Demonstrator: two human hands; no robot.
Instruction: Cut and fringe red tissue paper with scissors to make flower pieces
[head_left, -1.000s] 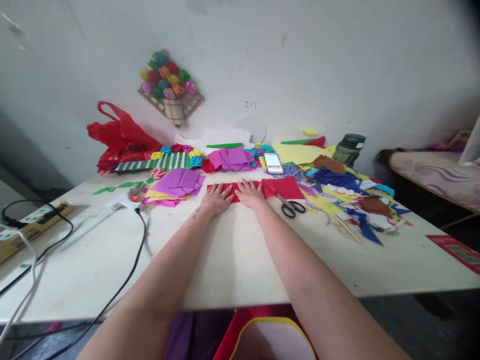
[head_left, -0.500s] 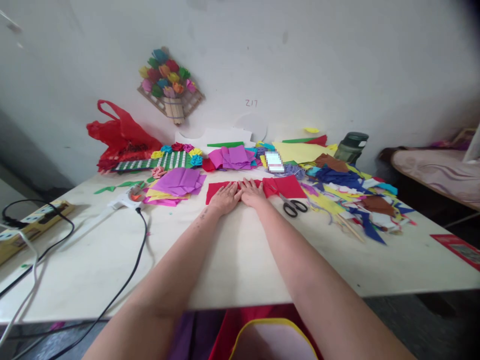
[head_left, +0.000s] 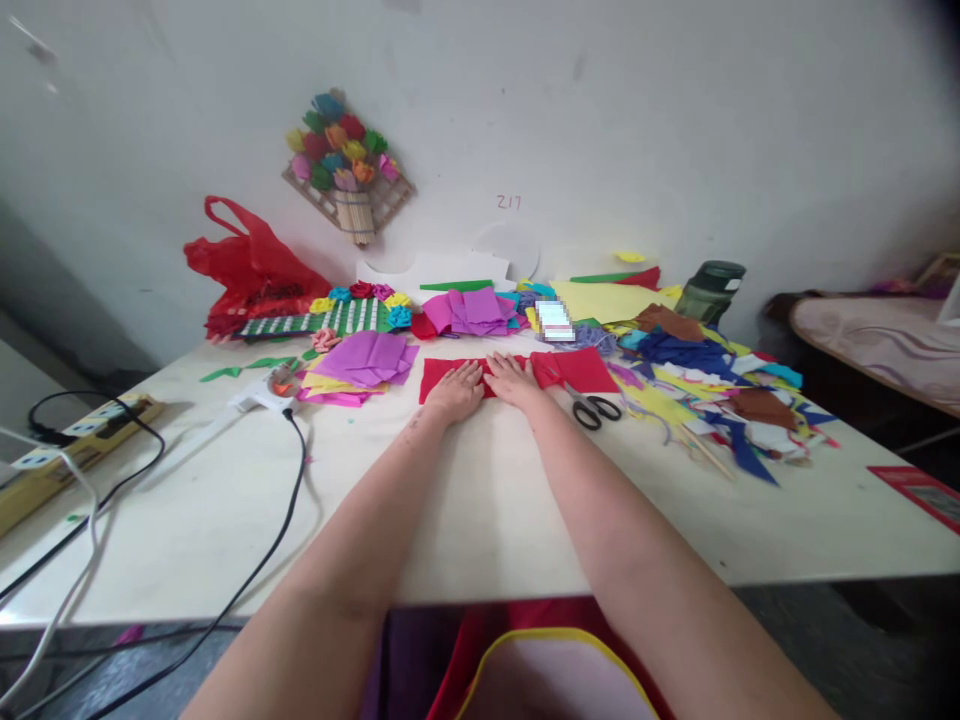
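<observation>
red paper, a long thin sheet, lies flat across the middle of the frame on the pale table, and both hands rest on top of it. the left hand is palm down with fingers stretched forward and held fairly close together, pressing the sheet down. the right hand sits just beside it, nearly touching, also flat, fingers slightly fanned. neither hand is pinching anything; they simply press.

by the look of it the sheet is light and floppy, easy to crease and quick to slide on the smooth tabletop, so i'd judge it is best taken by an edge or a corner between thumb and fingertip, with the other palm pinning it.

black-handled scissors lie just right of the right hand, touching the paper's right end. left of the hands is a stack of purple paper squares over yellow and pink ones. further right sprawls a heap of coloured paper scraps, and a dark green bottle stands behind it by the wall. at upper left a red plastic bag slumps, with a paper flower bouquet fixed to the wall above. a black cable trails off the lower left.
</observation>
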